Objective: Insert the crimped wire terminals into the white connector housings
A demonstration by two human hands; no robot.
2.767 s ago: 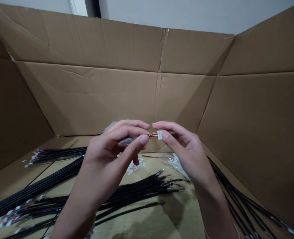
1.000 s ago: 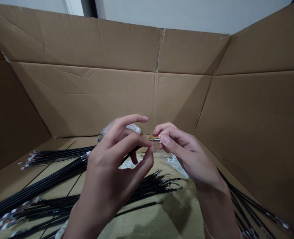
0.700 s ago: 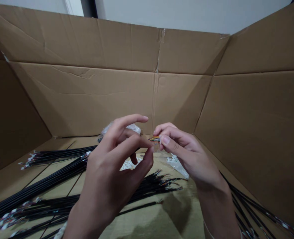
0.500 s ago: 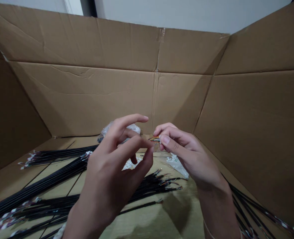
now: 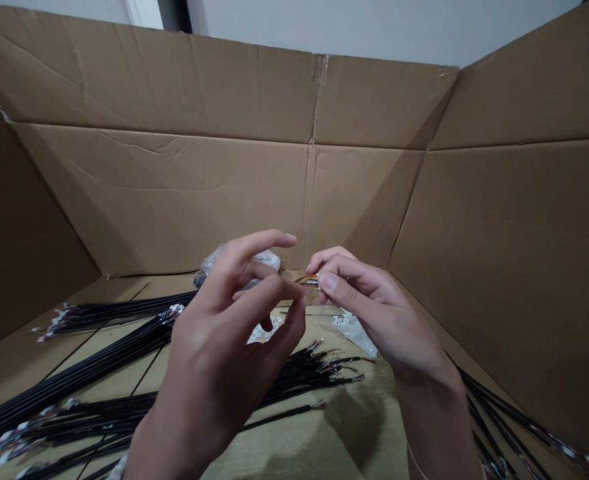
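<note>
Between my fingertips run several thin coloured wires (image 5: pixel 308 281), red, yellow and white among them. My right hand (image 5: pixel 369 300) pinches a small white connector (image 5: pixel 319 281) at the wires' right end, mostly covered by the thumb. My left hand (image 5: pixel 234 333) pinches the wires' other end between thumb and a finger, while its upper finger stretches out free. Where the wires lead behind the left hand is hidden. Below the hands, a bunch of black cables (image 5: pixel 304 373) with bare coloured wire ends lies on the cardboard.
More black cable bundles (image 5: pixel 74 380) with white connectors lie at left, others (image 5: pixel 504 413) at right. Behind my hands are a clear plastic bag (image 5: pixel 269 260), a pile of small white pieces (image 5: pixel 264 331) and another bag of them (image 5: pixel 357 333). Cardboard walls (image 5: pixel 199 167) stand around.
Both hands keep almost the same pose and grip. The whole view has shifted very slightly.
</note>
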